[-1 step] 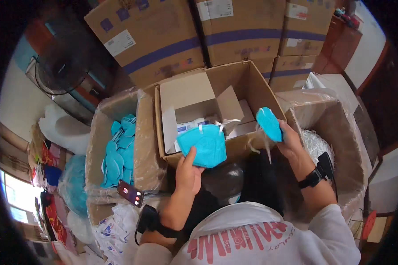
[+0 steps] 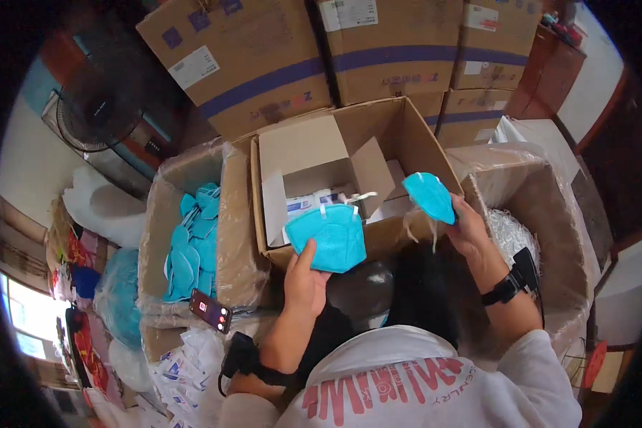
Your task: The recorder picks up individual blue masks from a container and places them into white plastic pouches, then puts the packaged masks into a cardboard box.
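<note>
My left hand (image 2: 307,284) is closed on a turquoise face mask (image 2: 327,239), thumb on its front, with white ear loops at the upper edge. To its right, my right hand (image 2: 471,227) pinches a second turquoise face mask (image 2: 429,197) by its lower right side. That mask is seen at a slant, and pale straps dangle under it. Both masks are held up over the near side of a large cardboard box (image 2: 399,132). Inside that box stands a smaller open carton (image 2: 303,146) with white and blue packets (image 2: 310,202) in it.
More turquoise masks (image 2: 192,250) fill a plastic-lined box on the left, with a phone (image 2: 210,312) at its near edge. White packets (image 2: 185,371) lie below. A bundle of white straps (image 2: 510,232) sits in the right-hand box (image 2: 549,214). Tall cartons (image 2: 264,64) stand behind.
The mask in my right hand has shifted slightly left and turned to show more of its front. Its straps have swung. My left hand has hardly moved.
</note>
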### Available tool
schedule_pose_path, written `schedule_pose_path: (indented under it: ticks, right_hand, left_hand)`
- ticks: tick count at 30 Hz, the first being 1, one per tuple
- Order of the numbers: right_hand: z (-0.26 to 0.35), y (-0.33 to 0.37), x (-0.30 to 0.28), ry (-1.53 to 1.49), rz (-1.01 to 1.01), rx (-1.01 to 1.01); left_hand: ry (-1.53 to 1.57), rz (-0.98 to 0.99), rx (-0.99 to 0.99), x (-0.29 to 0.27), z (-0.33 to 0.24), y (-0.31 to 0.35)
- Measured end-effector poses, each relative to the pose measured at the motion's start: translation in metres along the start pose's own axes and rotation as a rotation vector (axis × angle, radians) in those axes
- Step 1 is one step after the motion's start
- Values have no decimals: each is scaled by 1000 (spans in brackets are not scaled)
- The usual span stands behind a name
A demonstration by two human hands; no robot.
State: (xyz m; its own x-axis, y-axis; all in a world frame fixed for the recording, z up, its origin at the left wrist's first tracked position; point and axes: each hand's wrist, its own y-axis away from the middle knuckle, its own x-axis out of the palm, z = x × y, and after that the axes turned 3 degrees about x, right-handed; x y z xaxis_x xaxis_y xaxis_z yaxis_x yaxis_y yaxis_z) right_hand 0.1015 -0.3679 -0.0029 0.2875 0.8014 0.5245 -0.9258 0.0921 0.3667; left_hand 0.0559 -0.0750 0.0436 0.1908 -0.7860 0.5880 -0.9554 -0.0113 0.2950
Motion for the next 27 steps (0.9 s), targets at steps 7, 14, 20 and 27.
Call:
schedule_pose_path:
  ticks: [7, 14, 20, 27]
  right_hand:
    - [-13, 29, 69, -145, -9, -54]
    - [-67, 63, 94, 364, 281, -162]
    - [-76, 70, 90, 351, 371, -204]
    - [-73, 63, 59, 798, 397, -158]
  left_hand:
    - [72, -8, -45, -9, 17, 7]
    - [140, -8, -51, 5, 20, 9]
    - [47, 3, -21, 6, 24, 11]
    - [-306, 22, 76, -10, 23, 7]
